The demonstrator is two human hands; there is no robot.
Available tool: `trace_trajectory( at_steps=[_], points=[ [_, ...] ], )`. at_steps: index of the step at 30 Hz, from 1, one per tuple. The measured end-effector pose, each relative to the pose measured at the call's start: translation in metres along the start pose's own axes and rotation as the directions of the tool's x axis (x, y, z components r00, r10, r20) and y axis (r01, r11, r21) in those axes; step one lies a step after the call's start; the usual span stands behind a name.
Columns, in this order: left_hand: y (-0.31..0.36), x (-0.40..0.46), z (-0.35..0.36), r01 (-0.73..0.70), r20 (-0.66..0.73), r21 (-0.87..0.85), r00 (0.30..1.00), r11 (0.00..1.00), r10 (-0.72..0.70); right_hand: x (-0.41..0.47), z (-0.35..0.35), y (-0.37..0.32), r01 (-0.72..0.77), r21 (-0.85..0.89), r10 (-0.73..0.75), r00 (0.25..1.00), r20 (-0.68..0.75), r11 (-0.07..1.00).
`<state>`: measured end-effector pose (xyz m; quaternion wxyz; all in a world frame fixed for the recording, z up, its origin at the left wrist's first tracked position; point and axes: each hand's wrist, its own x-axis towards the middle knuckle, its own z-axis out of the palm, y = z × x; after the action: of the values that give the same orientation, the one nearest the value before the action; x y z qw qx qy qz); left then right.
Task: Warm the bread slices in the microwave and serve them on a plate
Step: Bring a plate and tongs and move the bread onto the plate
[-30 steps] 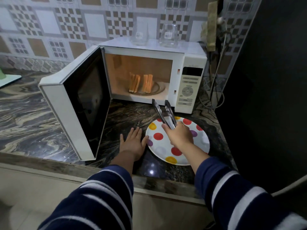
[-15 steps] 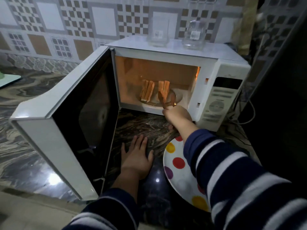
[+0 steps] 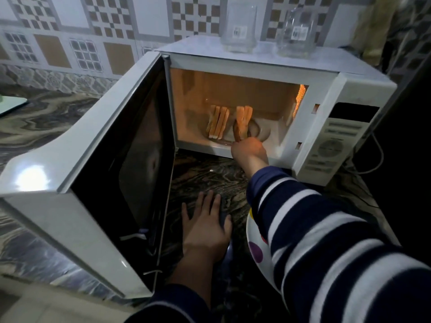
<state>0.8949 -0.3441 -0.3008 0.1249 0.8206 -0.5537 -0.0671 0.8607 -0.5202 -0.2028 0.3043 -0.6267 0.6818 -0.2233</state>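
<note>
The white microwave [image 3: 345, 94] stands with its door [image 3: 77, 173] swung wide to the left and its inside lit orange. Several bread slices [image 3: 218, 123] stand on edge on the glass turntable, in a left group and a right group [image 3: 245, 115]. My right hand [image 3: 249, 151] reaches into the opening and grips metal tongs [image 3: 238, 131], whose tips lie at the right group of slices. My left hand [image 3: 205, 227] rests flat on the marble counter in front of the microwave. The white polka-dot plate [image 3: 255, 250] lies beside it, mostly hidden under my striped right sleeve.
Two clear glass jars [image 3: 239, 29] [image 3: 296, 31] stand on top of the microwave. A dark tall surface [image 3: 408, 136] fills the right side, with cables beside the microwave's control panel [image 3: 335, 145]. The open door blocks the counter to the left.
My right hand has carried the tongs from above the plate into the microwave, up to the right bread slices. The view has moved closer. My left hand stayed flat on the counter.
</note>
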Motion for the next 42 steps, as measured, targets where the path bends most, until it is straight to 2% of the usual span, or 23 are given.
trace_trajectory(
  at_steps=[5, 11, 20, 24, 27, 33, 42],
  points=[
    [0.0, 0.0, 0.0, 0.001, 0.008, 0.002, 1.0, 1.0, -0.001, -0.003, -0.008, 0.017, 0.08, 0.003, -0.08, 0.997, -0.009, 0.997],
    [0.0, -0.001, 0.0, 0.002, 0.006, 0.0, 1.0, 1.0, -0.002, -0.035, -0.035, 0.049, 0.094, -0.008, -0.095, 0.995, -0.043, 0.995],
    [0.005, -0.006, -0.001, 0.01, 0.016, 0.006, 1.0, 1.0, -0.01, -0.132, -0.085, 0.152, 0.163, -0.041, -0.165, 0.986, -0.039, 0.986],
    [0.017, -0.018, -0.005, 0.032, 0.027, -0.093, 0.999, 0.995, -0.03, -0.168, -0.109, 0.195, 0.13, -0.125, -0.138, 0.988, -0.062, 0.984],
    [0.032, -0.036, -0.003, -0.002, 0.03, -0.138, 1.0, 0.99, 0.006, -0.183, -0.121, 0.223, 0.125, -0.17, -0.142, 0.985, -0.094, 0.978],
    [0.036, -0.053, 0.006, -0.036, 0.072, 0.04, 0.997, 0.999, 0.033, -0.197, -0.138, 0.261, 0.07, -0.208, -0.089, 0.993, -0.082, 0.976],
    [0.036, -0.053, 0.008, -0.036, 0.043, 0.061, 0.999, 0.997, 0.034, -0.198, -0.144, 0.274, 0.019, -0.293, -0.046, 0.995, -0.087, 0.956]
  ],
)
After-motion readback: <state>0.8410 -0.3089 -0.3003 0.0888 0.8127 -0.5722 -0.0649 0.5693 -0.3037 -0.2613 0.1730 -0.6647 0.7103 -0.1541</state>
